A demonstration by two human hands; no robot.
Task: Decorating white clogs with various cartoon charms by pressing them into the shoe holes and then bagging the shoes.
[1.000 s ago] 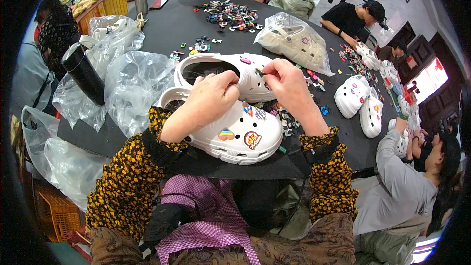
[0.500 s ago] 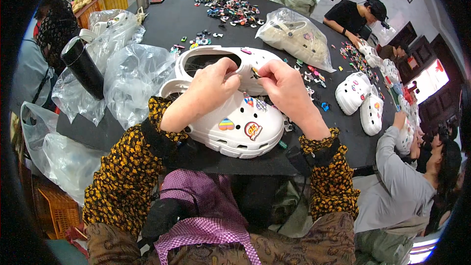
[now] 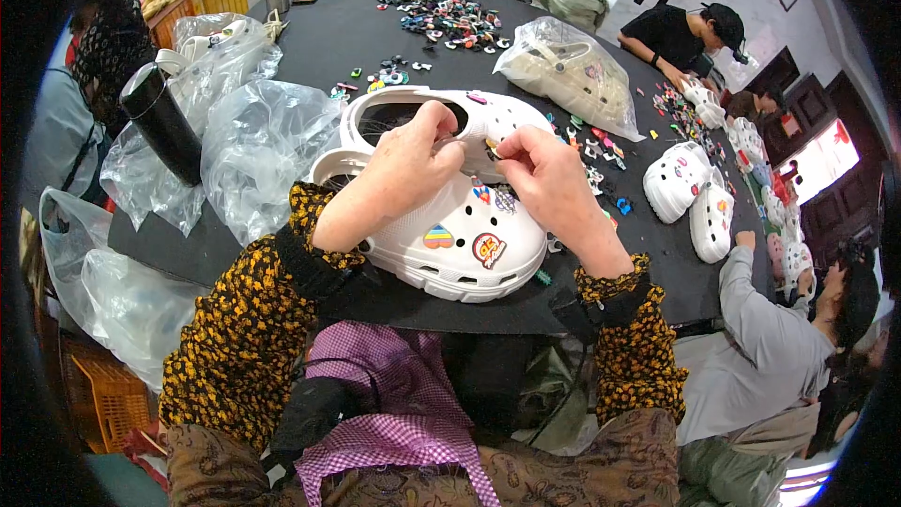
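Two white clogs lie side by side on the black table in front of me. On the near clog [image 3: 413, 258] there are several charms, among them a rainbow heart and a red-and-orange badge. The far clog [image 3: 507, 113] has a pink charm near its opening. My left hand [image 3: 413, 161] reaches over the near clog, its curled fingers gripping the far clog at the opening's edge; their tips are partly hidden. Between thumb and forefinger, my right hand [image 3: 549, 178] pinches a small dark-and-yellow charm [image 3: 492, 148] against the far clog's upper.
Loose charms [image 3: 450, 21] form a heap at the back, with more scattered to the right. A bagged pair of clogs [image 3: 572, 75] and white clogs [image 3: 678, 178] lie rightward. Plastic bags [image 3: 267, 145] and a black bottle [image 3: 161, 127] stand left. Other people work around the table.
The view has shifted slightly. Both my hands keep nearly the same place on the clogs, with the right fingers still on the charm. The person at the far end has drawn their hands back.
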